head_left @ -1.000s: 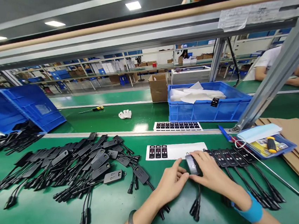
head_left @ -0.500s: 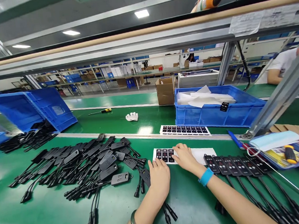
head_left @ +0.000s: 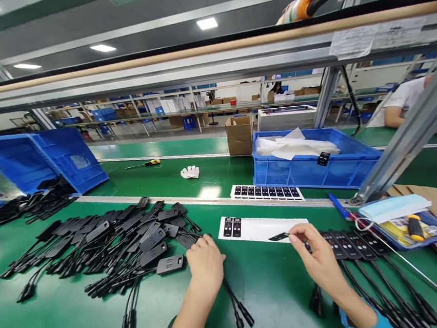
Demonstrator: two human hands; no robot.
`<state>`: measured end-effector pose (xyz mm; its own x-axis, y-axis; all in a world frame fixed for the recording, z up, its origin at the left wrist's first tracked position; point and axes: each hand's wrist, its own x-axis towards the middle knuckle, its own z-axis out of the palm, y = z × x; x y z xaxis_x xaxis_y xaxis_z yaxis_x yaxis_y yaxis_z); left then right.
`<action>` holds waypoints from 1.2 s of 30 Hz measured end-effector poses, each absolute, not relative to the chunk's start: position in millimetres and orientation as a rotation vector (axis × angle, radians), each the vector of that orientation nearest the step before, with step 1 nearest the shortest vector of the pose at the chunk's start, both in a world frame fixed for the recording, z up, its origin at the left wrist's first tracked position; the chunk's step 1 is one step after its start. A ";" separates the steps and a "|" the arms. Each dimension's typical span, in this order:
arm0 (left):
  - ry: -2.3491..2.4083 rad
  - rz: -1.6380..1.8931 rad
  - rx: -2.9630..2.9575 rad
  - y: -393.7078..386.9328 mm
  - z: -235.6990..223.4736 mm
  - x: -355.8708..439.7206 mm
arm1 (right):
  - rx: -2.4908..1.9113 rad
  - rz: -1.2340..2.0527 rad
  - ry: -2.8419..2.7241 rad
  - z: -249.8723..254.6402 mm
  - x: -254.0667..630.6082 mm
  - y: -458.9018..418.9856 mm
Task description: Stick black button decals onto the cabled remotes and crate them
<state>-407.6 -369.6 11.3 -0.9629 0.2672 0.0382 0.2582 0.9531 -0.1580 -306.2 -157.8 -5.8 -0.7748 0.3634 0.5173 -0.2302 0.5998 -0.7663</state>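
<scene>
My right hand (head_left: pixel 317 257) pinches a black sticker (head_left: pixel 278 237) between thumb and fingers, above the right end of a white backing sheet (head_left: pixel 267 227). Two black stickers (head_left: pixel 232 227) stay on that sheet's left end. My left hand (head_left: pixel 205 266) is closed over a black controller box, mostly hidden by the fingers; its cable (head_left: pixel 234 299) comes out below the palm. To the left lies a heap of black controller boxes with cables (head_left: pixel 133 239). Controllers bearing stickers (head_left: pixel 350 244) lie in a row under and right of my right hand.
A fuller sticker sheet (head_left: pixel 266 193) lies behind, before a blue bin (head_left: pixel 315 167) of white paper. A tipped blue crate (head_left: pixel 67 163) stands at left. A white glove piece (head_left: pixel 190 172), screwdriver (head_left: pixel 152 162), small tray (head_left: pixel 422 234) and metal post (head_left: pixel 401 131) are around. Someone sits at far right.
My right hand has lifted one sticker off the sheet and moved right with it. My left hand has moved left off the sheet and onto a controller box.
</scene>
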 end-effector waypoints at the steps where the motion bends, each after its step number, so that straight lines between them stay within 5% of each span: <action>1: -3.088 0.224 -0.416 -370.2 11.5 -406.0 | -0.133 1.181 -2.158 -9.8 -301.0 -155.3; 7: -3.063 0.132 -0.735 -348.8 9.7 -389.7 | -0.292 1.353 -2.111 -27.4 -292.2 -151.6; 13: -2.938 -0.649 -1.162 -333.7 -1.1 -379.4 | -0.255 1.495 -2.018 -22.9 -286.5 -157.4; 22: -3.012 -1.014 -1.129 -327.6 -2.1 -364.8 | -0.266 1.511 -2.041 -20.7 -278.3 -157.7; 31: -2.620 -2.809 -0.897 -318.6 -16.0 -361.5 | -0.307 1.653 -1.946 -10.1 -279.9 -163.8; 36: -2.467 -3.138 -0.677 -313.3 -19.3 -352.2 | -0.399 1.662 -1.984 -13.0 -282.0 -165.6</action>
<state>-352.2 -313.3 -19.3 -0.5712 0.7750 -0.2705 -0.4457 -0.0160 0.8950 -282.0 -165.6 -13.0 -0.8228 0.5326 0.1984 -0.1019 0.2051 -0.9734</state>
